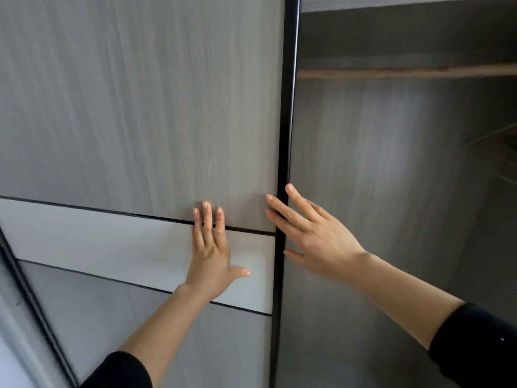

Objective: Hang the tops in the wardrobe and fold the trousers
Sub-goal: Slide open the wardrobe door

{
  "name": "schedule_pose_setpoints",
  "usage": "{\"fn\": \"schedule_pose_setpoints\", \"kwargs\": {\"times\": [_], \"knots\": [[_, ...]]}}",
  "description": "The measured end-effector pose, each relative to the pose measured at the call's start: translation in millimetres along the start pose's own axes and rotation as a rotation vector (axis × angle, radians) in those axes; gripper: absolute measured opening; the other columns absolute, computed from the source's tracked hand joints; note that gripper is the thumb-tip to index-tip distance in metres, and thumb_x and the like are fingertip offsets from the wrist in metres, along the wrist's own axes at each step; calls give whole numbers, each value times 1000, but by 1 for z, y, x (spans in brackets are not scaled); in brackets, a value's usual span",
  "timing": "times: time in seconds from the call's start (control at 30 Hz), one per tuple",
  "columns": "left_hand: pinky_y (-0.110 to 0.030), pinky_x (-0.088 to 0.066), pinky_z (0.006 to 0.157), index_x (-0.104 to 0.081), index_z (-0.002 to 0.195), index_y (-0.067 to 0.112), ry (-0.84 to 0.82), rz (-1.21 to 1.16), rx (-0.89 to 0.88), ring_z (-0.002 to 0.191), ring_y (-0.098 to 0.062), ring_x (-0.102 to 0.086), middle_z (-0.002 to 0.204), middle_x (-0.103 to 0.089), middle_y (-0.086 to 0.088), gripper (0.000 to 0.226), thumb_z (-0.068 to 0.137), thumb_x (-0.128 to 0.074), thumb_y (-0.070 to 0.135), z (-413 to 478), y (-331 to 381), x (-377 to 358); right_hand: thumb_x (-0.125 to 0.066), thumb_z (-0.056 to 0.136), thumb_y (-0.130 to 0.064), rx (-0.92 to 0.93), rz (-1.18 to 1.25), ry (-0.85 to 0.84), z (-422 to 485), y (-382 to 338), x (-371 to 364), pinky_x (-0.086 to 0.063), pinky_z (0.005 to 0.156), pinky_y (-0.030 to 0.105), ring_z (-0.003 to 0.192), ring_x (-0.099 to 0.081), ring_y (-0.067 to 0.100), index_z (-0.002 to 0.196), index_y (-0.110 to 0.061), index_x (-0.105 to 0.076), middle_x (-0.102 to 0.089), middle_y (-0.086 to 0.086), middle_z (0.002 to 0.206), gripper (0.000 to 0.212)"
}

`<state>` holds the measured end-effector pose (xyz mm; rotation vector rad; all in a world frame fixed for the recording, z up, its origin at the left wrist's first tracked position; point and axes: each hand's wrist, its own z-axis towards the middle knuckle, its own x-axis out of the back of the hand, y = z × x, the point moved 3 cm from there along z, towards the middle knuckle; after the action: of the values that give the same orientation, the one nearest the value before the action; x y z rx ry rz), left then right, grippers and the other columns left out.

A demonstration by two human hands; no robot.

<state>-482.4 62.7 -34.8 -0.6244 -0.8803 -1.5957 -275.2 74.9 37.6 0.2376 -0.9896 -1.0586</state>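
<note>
— Pressing on the door [140, 107] at 7 o'clock: left hand [211, 247], flat, fingers straight, holding nothing.
— And at 4 o'clock?
— Right hand [310, 233], fingers also straight and spread, lying across the door's black edge [286, 121], gripping nothing.
— Wardrobe [391, 177]?
— Open from 1 to 4 o'clock, rail [405, 71] across at 1 o'clock.

Our wardrobe [391, 169], partly open.
We see its grey wood-grain sliding door [140, 107], white-banded, black-edged; a wooden rail [405, 71] crosses the dark interior.
</note>
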Motion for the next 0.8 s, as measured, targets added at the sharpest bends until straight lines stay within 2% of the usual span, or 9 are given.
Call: {"fn": "schedule_pose_setpoints", "kwargs": {"times": [0.1,0.2,0.3,0.4,0.5,0.67,0.73,0.8], "knots": [[-55,-4,115,36,141,17,8,-20,13,139,-33,32,148,41,-8,161,44,-86,58,2,-25,8,-80,71,-40,30,-7,20,21,-13,-10,-45,100,38,141,-21,34,145,-12,-39,-31,4,155,89],[-48,4,116,40,138,20,-10,-58,63,137,-30,36,145,45,-4,161,45,-87,55,4,-42,13,-77,70,-53,29,-7,42,42,-28,-15,-49,88,32,141,-29,32,143,-14,-41,-33,2,154,91],[-40,14,114,44,134,14,-15,-73,119,133,-26,43,141,49,-4,160,49,-86,55,5,-54,16,-75,74,-53,24,24,81,59,-42,-18,-51,78,31,139,-35,32,139,-14,-50,-38,3,152,80],[-37,15,114,35,135,8,-25,-57,148,131,-25,44,141,47,-6,153,52,-85,54,7,-66,21,-75,76,-47,26,24,110,73,-51,-23,-49,68,30,138,-37,32,138,-14,-52,-40,3,151,74],[-34,18,112,34,134,6,-42,-53,152,131,-25,44,141,46,-7,151,54,-85,54,7,-72,25,-74,77,-47,31,10,122,79,-55,-27,-46,63,30,139,-36,32,139,-14,-50,-39,3,152,74],[-36,17,114,36,135,5,-53,-77,174,132,-27,42,139,49,-6,147,60,-83,50,6,-63,30,-73,78,-47,26,29,94,78,-56,-27,-47,65,31,141,-32,33,139,-15,-49,-36,3,153,73],[-41,6,118,21,145,3,-11,-141,191,141,-29,28,148,37,-8,136,65,-82,40,5,-54,37,-75,79,-40,35,90,117,76,-53,-22,-50,80,34,140,-34,31,137,-16,-52,-37,4,153,67],[-45,-9,116,0,151,12,121,-209,128,145,-30,4,157,14,-11,113,70,-78,26,1,-35,47,-73,82,-27,18,214,171,68,-42,-16,-42,97,37,137,-40,27,134,-15,-54,-40,6,151,56]]}}
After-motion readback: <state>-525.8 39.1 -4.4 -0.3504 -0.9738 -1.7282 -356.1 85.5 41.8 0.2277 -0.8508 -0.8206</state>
